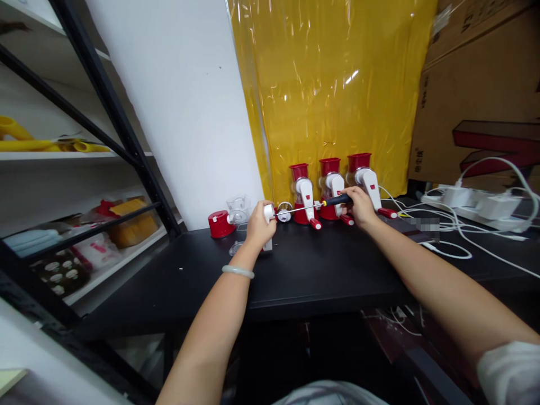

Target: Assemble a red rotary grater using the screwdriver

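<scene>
My left hand [259, 226] is closed around a white handle part [269, 214] held upright on the black table [320, 275]. A screwdriver [312, 206] with a black and yellow grip lies in my right hand [360, 205], which is closed on it. Its metal shaft points left, and the tip meets the white part. A pale bangle sits on my left wrist. Behind the hands stand three red and white hand-crank grinders [333, 188] in a row. A red base [219, 223] and a clear plastic piece [238, 209] lie to the left of my left hand.
A power strip [476, 208] with white chargers and cables lies at the right. Cardboard boxes [476, 95] stand behind it, with yellow plastic sheeting [329, 84] on the back wall. A black metal shelf [84, 236] holding packets and yellow pipes stands on the left.
</scene>
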`<state>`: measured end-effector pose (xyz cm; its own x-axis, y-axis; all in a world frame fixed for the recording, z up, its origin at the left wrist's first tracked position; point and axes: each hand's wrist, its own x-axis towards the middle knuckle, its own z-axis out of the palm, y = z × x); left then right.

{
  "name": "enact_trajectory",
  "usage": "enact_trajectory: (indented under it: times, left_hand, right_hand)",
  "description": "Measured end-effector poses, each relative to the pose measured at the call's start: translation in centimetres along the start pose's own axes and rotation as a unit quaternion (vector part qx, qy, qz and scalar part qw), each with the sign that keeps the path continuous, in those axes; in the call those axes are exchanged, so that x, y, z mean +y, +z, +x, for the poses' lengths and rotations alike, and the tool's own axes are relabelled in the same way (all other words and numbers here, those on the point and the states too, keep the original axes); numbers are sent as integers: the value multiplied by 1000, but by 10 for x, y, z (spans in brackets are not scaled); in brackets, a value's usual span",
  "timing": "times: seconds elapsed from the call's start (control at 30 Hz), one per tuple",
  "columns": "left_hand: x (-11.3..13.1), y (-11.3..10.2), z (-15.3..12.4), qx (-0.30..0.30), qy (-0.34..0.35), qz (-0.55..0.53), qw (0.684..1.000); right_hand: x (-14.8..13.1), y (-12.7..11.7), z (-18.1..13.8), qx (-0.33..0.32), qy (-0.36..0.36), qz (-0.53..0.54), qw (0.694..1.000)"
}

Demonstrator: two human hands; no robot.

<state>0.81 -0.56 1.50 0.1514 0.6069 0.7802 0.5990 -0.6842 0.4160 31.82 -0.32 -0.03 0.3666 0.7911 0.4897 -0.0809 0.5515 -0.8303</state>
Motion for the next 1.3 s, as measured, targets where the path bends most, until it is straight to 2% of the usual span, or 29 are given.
enact_trajectory:
  times: [0.23,0.53,0.77,0.97,1.3]
  left_hand:
    - [-1,0,0,3,-1,3,1000]
    - [0,0,-1,-2,0,3,1000]
    - [-1,1,-1,-3,1,15,1000]
    - [-1,0,0,-3,2,16,1000]
    - [0,0,0,1,-5,9,1000]
  right_hand:
    - [-2,-1,-4,3,20,4,1000]
    - [-8,1,-11,20,21,-86,996]
    - [-2,0,-1,35,16,3,999]
    - [3,-1,2,25,31,12,999]
    - [5,-2,2,-4,9,7,1000]
